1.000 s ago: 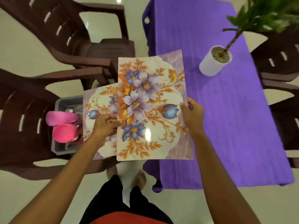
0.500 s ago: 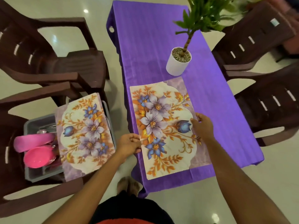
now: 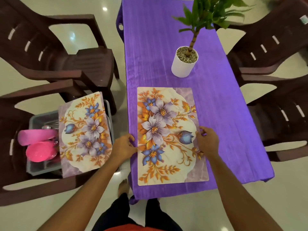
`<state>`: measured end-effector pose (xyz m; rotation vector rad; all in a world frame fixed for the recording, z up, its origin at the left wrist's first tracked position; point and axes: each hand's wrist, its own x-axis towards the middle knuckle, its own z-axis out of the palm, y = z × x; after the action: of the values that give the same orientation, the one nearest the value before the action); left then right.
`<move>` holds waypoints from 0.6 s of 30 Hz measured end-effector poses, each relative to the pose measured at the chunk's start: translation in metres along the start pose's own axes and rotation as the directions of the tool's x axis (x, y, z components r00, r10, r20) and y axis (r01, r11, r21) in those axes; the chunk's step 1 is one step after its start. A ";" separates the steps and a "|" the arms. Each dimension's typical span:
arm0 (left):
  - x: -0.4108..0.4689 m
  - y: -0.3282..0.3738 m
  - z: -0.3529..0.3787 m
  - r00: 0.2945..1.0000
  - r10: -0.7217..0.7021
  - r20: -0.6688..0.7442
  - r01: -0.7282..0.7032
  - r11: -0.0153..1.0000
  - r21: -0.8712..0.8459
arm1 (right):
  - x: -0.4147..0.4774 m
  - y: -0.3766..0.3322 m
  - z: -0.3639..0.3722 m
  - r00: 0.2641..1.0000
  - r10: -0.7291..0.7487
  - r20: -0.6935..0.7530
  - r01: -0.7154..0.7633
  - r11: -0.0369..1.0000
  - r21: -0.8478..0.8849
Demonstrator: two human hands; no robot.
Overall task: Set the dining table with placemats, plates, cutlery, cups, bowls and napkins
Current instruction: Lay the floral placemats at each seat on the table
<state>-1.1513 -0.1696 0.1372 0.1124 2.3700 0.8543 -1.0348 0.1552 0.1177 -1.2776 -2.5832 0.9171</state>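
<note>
Nearby: potted plant (image 3: 184, 64) beyond placemat (image 3: 168, 135); chairs (image 3: 273, 67) flank table (image 3: 233, 114).

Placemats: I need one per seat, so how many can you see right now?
2. One placemat lies flat on the purple table, held at its edges by the left hand and right hand. Another placemat rests over the grey bin on a chair; more could be hidden underneath.

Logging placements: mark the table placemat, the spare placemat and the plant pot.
table placemat (image 3: 168, 130), head view, central flowers
spare placemat (image 3: 86, 135), head view, middle
plant pot (image 3: 182, 66), head view, white side wall
</note>
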 end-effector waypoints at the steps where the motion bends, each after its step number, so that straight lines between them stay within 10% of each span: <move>1: -0.002 0.000 0.003 1.000 0.003 -0.020 -0.003 1.000 0.016 | 0.002 0.003 -0.001 1.000 -0.016 0.006 0.016 1.000 0.000; 8: -0.012 0.000 0.026 0.918 0.394 -0.049 -0.368 0.890 0.270 | 0.018 0.008 -0.006 0.995 -0.081 0.061 0.081 0.997 0.009; 18: -0.019 -0.006 0.048 0.906 0.400 0.136 -0.420 0.816 0.398 | 0.032 0.005 -0.004 0.969 -0.157 0.191 0.167 0.985 -0.039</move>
<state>-1.1078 -0.1524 0.1142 0.8404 2.4874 0.4955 -1.0508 0.1835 0.1130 -1.0166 -2.8241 0.9849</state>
